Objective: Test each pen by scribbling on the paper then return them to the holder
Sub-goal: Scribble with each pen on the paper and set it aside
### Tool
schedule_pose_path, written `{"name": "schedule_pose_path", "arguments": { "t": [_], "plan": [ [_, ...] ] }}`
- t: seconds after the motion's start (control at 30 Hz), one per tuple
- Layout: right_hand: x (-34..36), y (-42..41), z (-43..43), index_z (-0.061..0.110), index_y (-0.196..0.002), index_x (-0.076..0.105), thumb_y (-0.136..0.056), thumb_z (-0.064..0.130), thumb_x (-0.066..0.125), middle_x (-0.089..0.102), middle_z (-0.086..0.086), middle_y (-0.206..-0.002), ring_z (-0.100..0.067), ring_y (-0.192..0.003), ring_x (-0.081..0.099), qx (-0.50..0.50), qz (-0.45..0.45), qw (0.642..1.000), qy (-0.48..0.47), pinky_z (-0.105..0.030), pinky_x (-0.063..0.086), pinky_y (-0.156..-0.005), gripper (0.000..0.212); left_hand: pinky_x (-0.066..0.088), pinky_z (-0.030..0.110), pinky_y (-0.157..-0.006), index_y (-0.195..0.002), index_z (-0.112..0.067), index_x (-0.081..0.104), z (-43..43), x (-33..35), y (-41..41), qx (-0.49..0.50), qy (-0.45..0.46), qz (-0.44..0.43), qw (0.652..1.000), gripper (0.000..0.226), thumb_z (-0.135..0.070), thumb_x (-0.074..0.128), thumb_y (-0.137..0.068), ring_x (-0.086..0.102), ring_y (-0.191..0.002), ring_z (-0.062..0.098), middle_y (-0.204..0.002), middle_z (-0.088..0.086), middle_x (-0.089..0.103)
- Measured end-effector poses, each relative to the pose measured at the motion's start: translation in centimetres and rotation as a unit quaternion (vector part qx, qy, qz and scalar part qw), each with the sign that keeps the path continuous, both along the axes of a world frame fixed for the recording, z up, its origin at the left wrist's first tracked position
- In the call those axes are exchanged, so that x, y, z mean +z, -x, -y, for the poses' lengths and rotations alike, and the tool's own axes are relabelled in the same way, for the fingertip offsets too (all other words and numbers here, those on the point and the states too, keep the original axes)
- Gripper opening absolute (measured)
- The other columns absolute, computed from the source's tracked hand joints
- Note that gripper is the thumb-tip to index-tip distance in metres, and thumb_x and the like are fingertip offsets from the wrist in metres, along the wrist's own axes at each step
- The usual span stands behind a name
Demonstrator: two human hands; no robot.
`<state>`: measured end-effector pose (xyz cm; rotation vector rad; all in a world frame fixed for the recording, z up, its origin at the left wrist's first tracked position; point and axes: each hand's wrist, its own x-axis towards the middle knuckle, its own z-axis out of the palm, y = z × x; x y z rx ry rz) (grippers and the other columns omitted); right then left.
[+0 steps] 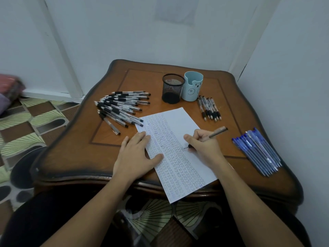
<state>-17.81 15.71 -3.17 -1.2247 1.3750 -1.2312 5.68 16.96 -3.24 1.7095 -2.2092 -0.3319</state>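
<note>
Here my right hand (204, 145) pinches a pen (216, 132), tip on the paper (178, 157); my left hand (137, 154) presses flat, fingers straight, on its edge.

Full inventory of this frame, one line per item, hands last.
table: one, brown wood, centre, in a corner of white walls
paper: one sheet, white, mostly filled with blue scribbles, overhanging the table's near edge
mesh holder: one, black, far side, no pens sticking out
bear holder: one, light blue, right of the mesh holder
black-grip pens: a pile, too many to count, clear barrels, left of paper
short pen row: about five, black grips, near the bear holder
blue pens: roughly ten, right edge
floor covering: patterned green and brown, left
left hand: flat on the paper
right hand: grips the held pen, tip on paper
</note>
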Motion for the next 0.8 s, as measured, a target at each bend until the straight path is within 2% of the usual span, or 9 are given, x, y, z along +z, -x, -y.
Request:
{"name": "schedule_pose_path", "arguments": {
  "t": [0.13,0.23,0.4,0.53,0.67,0.8],
  "plan": [
    [-0.45,-0.27,0.11,0.012,-0.057,0.036,-0.085,-0.001,0.068,0.030,-0.008,-0.058,-0.010,-0.050,0.042,0.005,-0.037,0.999,-0.001,-0.034,0.045,-0.060,0.044,-0.002,0.036,-0.119,-0.146,-0.023,0.039,-0.04,-0.10,-0.08,-0.005,0.006,0.001,1.000,0.100,-0.081,0.023,-0.066,0.018,-0.144,0.007,-0.157,-0.007,0.027],
    [-0.42,-0.21,0.00,0.008,-0.057,0.033,-0.082,-0.008,0.063,0.023,-0.008,-0.059,-0.010,-0.049,0.034,0.016,-0.040,0.999,0.008,-0.025,0.038,-0.051,0.043,-0.001,0.037,-0.119,-0.145,-0.023,0.039,-0.04,-0.17,-0.11,-0.007,0.009,0.001,1.000,0.098,-0.080,0.024,-0.067,0.018,-0.144,0.007,-0.156,-0.007,0.028],
    [-0.45,-0.23,-0.02,0.018,-0.054,0.031,-0.076,-0.002,0.064,0.022,-0.005,-0.056,-0.013,-0.050,0.030,0.030,-0.035,0.999,0.008,-0.025,0.034,-0.051,0.044,-0.002,0.036,-0.119,-0.146,-0.024,0.038,0.03,-0.39,-0.12,-0.005,0.009,0.004,1.000,0.096,-0.080,0.025,-0.069,0.017,-0.144,0.006,-0.157,-0.008,0.027],
    [-0.41,-0.24,-0.01,0.017,-0.055,0.029,-0.078,-0.005,0.063,0.024,-0.003,-0.056,-0.013,-0.052,0.031,0.030,-0.035,0.999,0.005,-0.028,0.036,-0.054,0.046,-0.002,0.037,-0.119,-0.146,-0.024,0.038,0.03,-0.36,-0.10,-0.004,0.008,0.001,1.000,0.098,-0.081,0.024,-0.068,0.018,-0.144,0.007,-0.157,-0.007,0.027],
    [-0.17,-0.31,-0.23,0.018,-0.054,0.030,-0.080,-0.010,0.062,0.024,-0.001,-0.054,-0.010,-0.048,0.032,0.026,-0.055,0.998,0.011,-0.023,0.037,-0.050,0.049,-0.001,0.037,-0.119,-0.146,-0.023,0.039,0.01,-0.31,-0.12,-0.006,0.011,-0.001,1.000,0.098,-0.081,0.024,-0.068,0.019,-0.144,0.007,-0.157,-0.006,0.028],
    [-0.17,-0.10,-0.04,0.018,-0.055,0.029,-0.080,-0.011,0.060,0.024,0.000,-0.055,-0.010,-0.049,0.032,0.023,-0.035,0.999,0.012,-0.024,0.043,-0.051,0.050,-0.001,0.037,-0.119,-0.146,-0.023,0.039,-0.06,-0.30,-0.13,-0.007,0.011,-0.003,1.000,0.097,-0.080,0.025,-0.068,0.019,-0.144,0.007,-0.157,-0.007,0.028]
  ]
}}
